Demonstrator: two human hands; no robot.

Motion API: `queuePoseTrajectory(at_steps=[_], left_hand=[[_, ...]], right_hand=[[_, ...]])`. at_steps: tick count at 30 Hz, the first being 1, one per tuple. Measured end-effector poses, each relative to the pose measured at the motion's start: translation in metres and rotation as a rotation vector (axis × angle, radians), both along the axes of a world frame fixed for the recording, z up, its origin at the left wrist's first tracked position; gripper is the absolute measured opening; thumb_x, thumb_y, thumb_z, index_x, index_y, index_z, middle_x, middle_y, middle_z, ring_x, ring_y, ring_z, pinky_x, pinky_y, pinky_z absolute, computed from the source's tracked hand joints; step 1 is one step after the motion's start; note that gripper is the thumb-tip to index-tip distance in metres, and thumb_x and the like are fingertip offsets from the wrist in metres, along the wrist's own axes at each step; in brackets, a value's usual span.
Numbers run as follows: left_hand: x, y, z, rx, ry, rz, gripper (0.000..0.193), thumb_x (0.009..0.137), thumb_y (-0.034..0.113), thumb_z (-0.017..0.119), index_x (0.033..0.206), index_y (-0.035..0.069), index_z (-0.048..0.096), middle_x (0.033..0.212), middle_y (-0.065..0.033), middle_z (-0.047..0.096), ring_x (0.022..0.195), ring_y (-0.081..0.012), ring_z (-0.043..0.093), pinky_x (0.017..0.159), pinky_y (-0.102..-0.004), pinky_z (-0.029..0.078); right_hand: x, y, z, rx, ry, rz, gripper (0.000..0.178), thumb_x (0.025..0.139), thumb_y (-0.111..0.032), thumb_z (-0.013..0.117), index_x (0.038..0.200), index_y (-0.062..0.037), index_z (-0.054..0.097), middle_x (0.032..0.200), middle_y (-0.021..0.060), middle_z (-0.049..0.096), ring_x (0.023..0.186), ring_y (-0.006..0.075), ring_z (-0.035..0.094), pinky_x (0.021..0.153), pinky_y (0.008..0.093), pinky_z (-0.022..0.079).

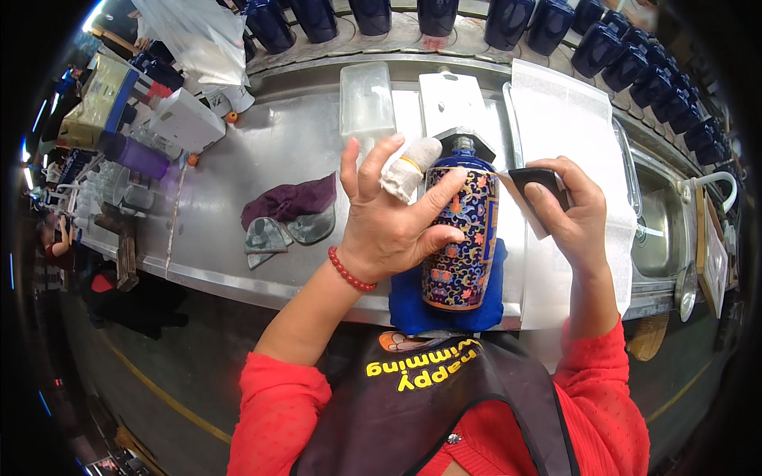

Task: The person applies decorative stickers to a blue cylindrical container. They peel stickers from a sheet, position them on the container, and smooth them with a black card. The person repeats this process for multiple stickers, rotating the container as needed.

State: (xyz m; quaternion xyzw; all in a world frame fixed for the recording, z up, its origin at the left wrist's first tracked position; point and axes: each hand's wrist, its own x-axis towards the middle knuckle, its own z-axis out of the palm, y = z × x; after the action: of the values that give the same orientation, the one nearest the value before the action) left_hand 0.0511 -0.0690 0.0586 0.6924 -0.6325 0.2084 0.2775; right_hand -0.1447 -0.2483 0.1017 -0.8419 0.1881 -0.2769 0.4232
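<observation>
A dark blue bottle (460,262) with a colourful floral pattern lies on a blue cloth (406,297), its narrow neck pointing away from me. My left hand (382,232) rests on the bottle's left side, fingers spread, index fingertip and thumb touching the patterned surface. One of its fingers wears a whitish cloth wrap (409,168) with a yellow band. In my right hand (583,214) a flat black scraper (540,179) is pinched between thumb and fingers, just right of the bottle's shoulder. A thin pale strip runs between the scraper and the bottle.
Beyond the bottle stand a white block-like stand (452,99) and a clear plastic container (367,99). White sheets (559,127) lie to the right, near a sink (663,230). A purple cloth (294,198) lies left. Several blue bottles (371,14) line the far conveyor.
</observation>
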Motion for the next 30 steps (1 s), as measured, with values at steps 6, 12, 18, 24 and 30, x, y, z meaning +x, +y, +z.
queuePoseTrajectory(at_steps=[6,12,18,24,30], left_hand=[[0.003,-0.004,0.002,0.038,-0.025,0.049,0.068,0.099,0.071,0.034,0.129,0.022,0.072,0.132,-0.0131,0.064,0.140,-0.0325,0.034,0.122,-0.0514,0.007],[-0.003,0.005,0.000,0.022,0.011,-0.042,0.060,0.098,0.067,0.043,0.129,0.023,0.071,0.136,-0.0106,0.062,0.140,-0.0312,0.031,0.120,-0.0599,0.007],[-0.004,0.007,0.002,0.005,-0.014,-0.050,0.062,0.099,0.066,0.042,0.127,0.020,0.072,0.131,-0.0116,0.065,0.139,-0.0319,0.034,0.121,-0.0547,0.009],[-0.005,0.004,0.006,0.010,-0.023,-0.049,0.062,0.098,0.065,0.045,0.128,0.018,0.072,0.127,-0.0123,0.067,0.138,-0.0334,0.036,0.122,-0.0518,0.009],[-0.004,0.002,0.006,-0.001,-0.030,-0.035,0.060,0.098,0.063,0.048,0.128,0.016,0.071,0.125,-0.0126,0.067,0.138,-0.0337,0.037,0.122,-0.0519,0.010]], right_hand=[[0.000,0.001,-0.005,0.012,-0.038,-0.010,0.018,0.093,-0.006,0.068,0.108,0.0032,0.068,0.087,0.0028,0.063,0.073,0.0065,0.056,0.063,0.0204,0.043],[0.000,0.003,-0.007,0.026,-0.092,-0.039,0.017,0.090,-0.006,0.070,0.105,0.0018,0.070,0.082,0.0024,0.063,0.066,0.0064,0.052,0.057,0.0227,0.040],[-0.002,0.003,-0.007,0.033,-0.089,-0.035,0.018,0.089,-0.007,0.070,0.105,0.0017,0.070,0.082,0.0027,0.063,0.066,0.0067,0.053,0.058,0.0230,0.041],[-0.008,-0.001,-0.006,0.010,0.005,-0.001,0.018,0.094,-0.006,0.068,0.109,0.0045,0.067,0.090,0.0032,0.062,0.078,0.0075,0.057,0.068,0.0202,0.044],[-0.011,-0.003,-0.008,0.053,-0.019,0.002,0.019,0.093,-0.006,0.068,0.110,0.0041,0.067,0.091,0.0039,0.062,0.079,0.0078,0.057,0.069,0.0204,0.044]])
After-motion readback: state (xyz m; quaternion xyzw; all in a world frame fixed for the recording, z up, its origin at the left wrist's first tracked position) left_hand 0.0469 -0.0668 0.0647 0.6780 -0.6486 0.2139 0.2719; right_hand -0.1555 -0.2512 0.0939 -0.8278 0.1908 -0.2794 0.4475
